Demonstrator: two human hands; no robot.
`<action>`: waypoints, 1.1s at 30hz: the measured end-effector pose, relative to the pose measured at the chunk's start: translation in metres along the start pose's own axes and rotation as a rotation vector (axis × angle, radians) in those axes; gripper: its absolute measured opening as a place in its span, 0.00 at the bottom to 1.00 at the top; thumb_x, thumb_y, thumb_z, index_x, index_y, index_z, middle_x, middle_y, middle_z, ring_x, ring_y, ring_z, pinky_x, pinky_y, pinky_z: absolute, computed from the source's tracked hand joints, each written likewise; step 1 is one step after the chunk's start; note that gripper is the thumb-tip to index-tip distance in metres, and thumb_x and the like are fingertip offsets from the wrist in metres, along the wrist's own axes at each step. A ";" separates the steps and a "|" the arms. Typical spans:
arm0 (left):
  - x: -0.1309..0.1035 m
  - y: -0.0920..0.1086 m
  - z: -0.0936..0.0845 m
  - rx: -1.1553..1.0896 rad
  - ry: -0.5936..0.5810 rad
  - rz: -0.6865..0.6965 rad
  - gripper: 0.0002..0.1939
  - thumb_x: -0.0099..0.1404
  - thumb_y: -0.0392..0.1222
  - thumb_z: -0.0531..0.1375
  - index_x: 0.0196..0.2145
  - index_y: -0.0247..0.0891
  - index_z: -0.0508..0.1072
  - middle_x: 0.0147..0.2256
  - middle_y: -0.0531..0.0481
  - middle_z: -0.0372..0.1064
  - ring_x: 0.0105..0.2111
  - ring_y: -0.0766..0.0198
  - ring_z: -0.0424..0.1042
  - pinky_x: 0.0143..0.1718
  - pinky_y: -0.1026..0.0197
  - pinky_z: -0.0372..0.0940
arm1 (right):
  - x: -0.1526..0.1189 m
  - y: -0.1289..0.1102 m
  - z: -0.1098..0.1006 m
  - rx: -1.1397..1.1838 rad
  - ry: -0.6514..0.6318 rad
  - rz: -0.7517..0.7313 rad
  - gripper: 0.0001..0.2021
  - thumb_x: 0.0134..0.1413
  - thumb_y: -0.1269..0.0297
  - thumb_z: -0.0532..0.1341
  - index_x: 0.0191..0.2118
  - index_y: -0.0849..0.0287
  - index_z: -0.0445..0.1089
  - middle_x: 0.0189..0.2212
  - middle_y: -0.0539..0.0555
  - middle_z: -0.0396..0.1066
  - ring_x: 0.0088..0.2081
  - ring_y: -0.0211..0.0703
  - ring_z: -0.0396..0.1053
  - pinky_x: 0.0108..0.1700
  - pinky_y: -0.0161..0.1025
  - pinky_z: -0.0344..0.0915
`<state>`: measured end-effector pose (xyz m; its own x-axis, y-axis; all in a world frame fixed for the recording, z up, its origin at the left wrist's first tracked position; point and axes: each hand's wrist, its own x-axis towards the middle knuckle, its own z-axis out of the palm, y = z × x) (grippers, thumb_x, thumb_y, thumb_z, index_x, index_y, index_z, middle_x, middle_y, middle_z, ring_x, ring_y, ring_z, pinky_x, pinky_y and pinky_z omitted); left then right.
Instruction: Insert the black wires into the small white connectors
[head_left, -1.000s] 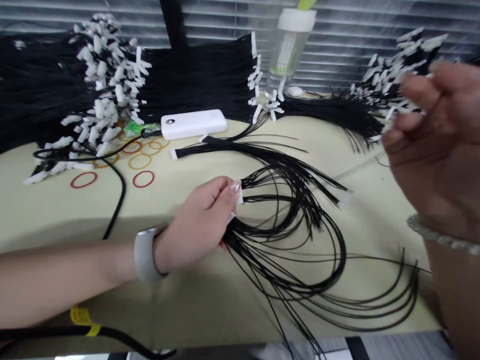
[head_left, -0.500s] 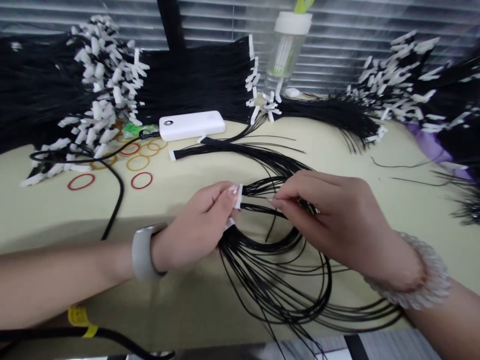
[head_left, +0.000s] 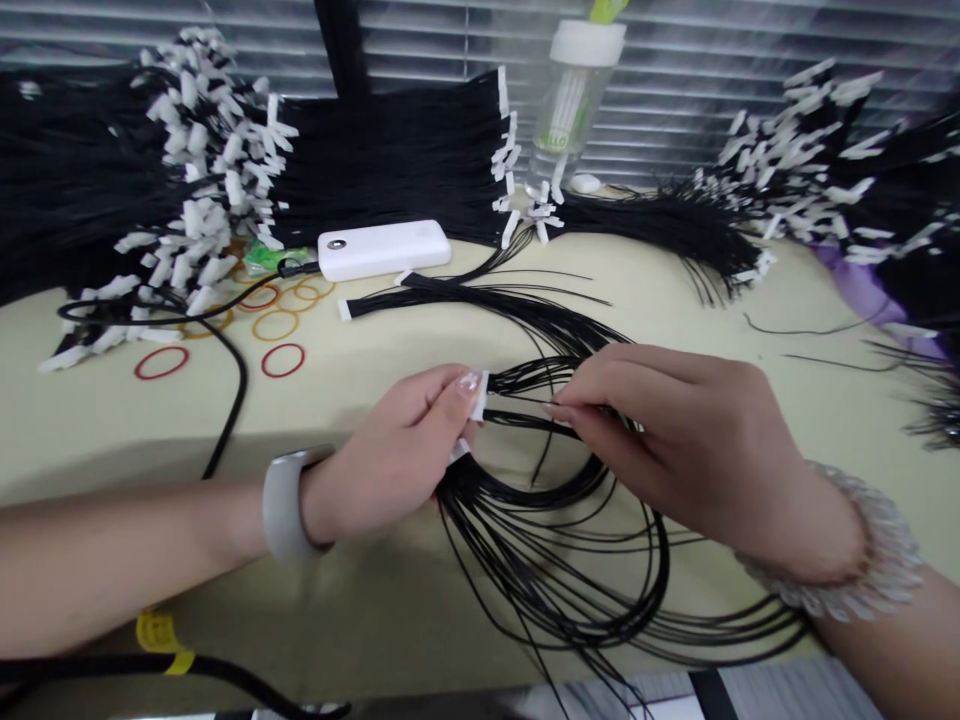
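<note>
My left hand (head_left: 409,440) is closed round a white connector (head_left: 481,396), with the thumb pressed on its edge. Black wires (head_left: 525,375) run out of that connector to the right. Below the fingers a second white connector (head_left: 459,450) shows, with a thick bunch of black wires (head_left: 517,540) curving down and right. My right hand (head_left: 660,440) pinches a thin black wire (head_left: 529,398) between thumb and forefinger, just right of the first connector. Whether this wire's tip sits in the connector I cannot tell.
A white power bank (head_left: 384,250) with a black cable (head_left: 238,370) lies behind my left hand. Near it are red rubber bands (head_left: 283,360) and yellow ones. Wire bundles with white connectors (head_left: 225,170) line the back, beside a clear bottle (head_left: 574,95).
My right hand has shifted slightly to the right, away from the connector, with the thin wire still pinched. My left hand has barely moved.
</note>
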<state>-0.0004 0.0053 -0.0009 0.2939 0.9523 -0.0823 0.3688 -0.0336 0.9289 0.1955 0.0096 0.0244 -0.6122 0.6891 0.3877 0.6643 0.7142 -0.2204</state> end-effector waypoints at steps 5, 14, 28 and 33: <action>0.001 0.000 -0.001 -0.005 -0.009 0.022 0.19 0.64 0.47 0.43 0.20 0.37 0.58 0.16 0.58 0.56 0.16 0.74 0.53 0.16 0.71 0.51 | 0.000 0.001 0.001 -0.045 -0.013 -0.065 0.03 0.51 0.70 0.54 0.31 0.59 0.65 0.30 0.51 0.67 0.33 0.35 0.64 0.32 0.33 0.59; -0.001 0.002 -0.001 0.038 -0.076 0.070 0.18 0.65 0.46 0.43 0.20 0.36 0.58 0.17 0.58 0.54 0.17 0.74 0.53 0.18 0.71 0.52 | -0.001 -0.003 0.010 -0.212 0.128 -0.169 0.02 0.48 0.73 0.57 0.29 0.61 0.66 0.29 0.51 0.68 0.32 0.36 0.65 0.31 0.33 0.61; -0.001 0.001 0.001 0.103 -0.119 0.069 0.17 0.64 0.47 0.43 0.22 0.37 0.57 0.19 0.57 0.54 0.20 0.72 0.54 0.20 0.69 0.53 | 0.002 -0.010 0.011 -0.162 0.050 -0.266 0.06 0.52 0.72 0.51 0.28 0.60 0.64 0.28 0.51 0.64 0.27 0.34 0.58 0.28 0.34 0.55; -0.001 0.002 -0.001 0.091 -0.107 0.069 0.18 0.64 0.48 0.43 0.21 0.36 0.57 0.18 0.58 0.54 0.18 0.74 0.53 0.18 0.70 0.51 | 0.003 -0.008 0.010 -0.216 -0.037 -0.246 0.09 0.54 0.73 0.48 0.27 0.60 0.62 0.27 0.51 0.62 0.27 0.34 0.55 0.27 0.34 0.52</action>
<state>-0.0004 0.0045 0.0017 0.4114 0.9094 -0.0621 0.4217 -0.1294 0.8975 0.1844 0.0075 0.0183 -0.7784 0.5058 0.3718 0.5674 0.8203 0.0720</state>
